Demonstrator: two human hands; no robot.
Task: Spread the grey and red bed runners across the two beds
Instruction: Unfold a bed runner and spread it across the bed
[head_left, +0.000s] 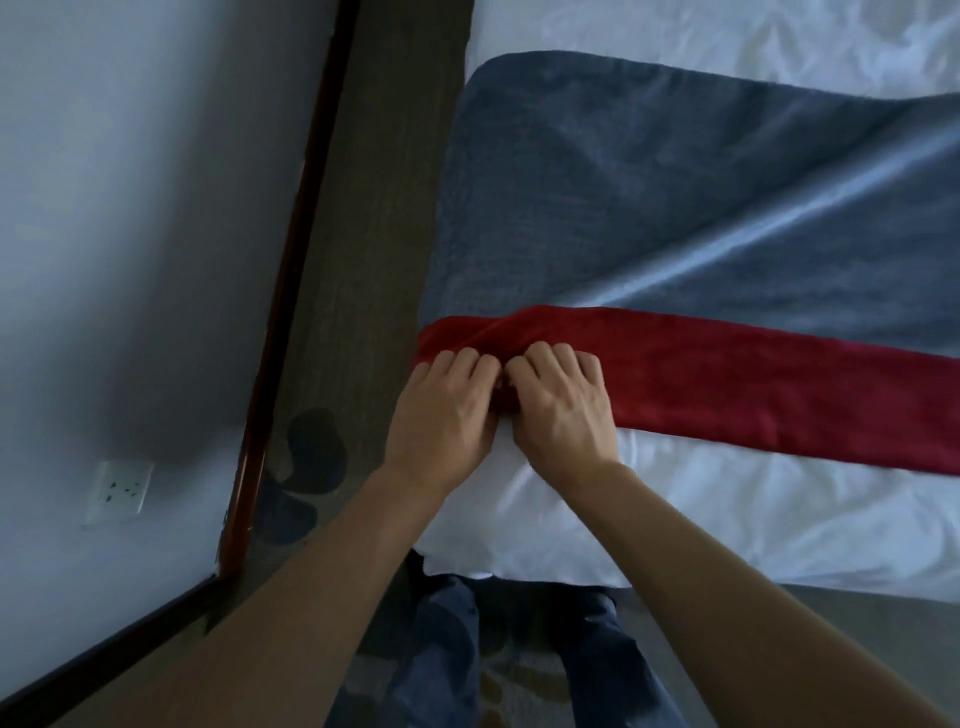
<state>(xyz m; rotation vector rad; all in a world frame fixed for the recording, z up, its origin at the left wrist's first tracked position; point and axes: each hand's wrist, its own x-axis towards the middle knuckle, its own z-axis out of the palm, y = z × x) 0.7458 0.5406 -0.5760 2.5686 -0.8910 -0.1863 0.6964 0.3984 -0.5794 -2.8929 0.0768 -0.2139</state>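
Note:
A red bed runner (753, 384) lies as a narrow band across the white bed (727, 519), running off to the right. Behind it a wide grey runner (649, 197) covers the bed, with one fold turned back to show a shiny lining. My left hand (441, 415) and my right hand (561, 410) sit side by side on the red runner's left end, fingers curled into the bunched cloth near the bed's left edge. Both hands pinch the red fabric.
A strip of dark carpet (358, 260) runs between the bed and a white wall (130, 208) with a dark wooden skirting. A wall socket (120, 491) sits low on the wall. My legs in jeans (452, 649) stand at the bed's foot corner.

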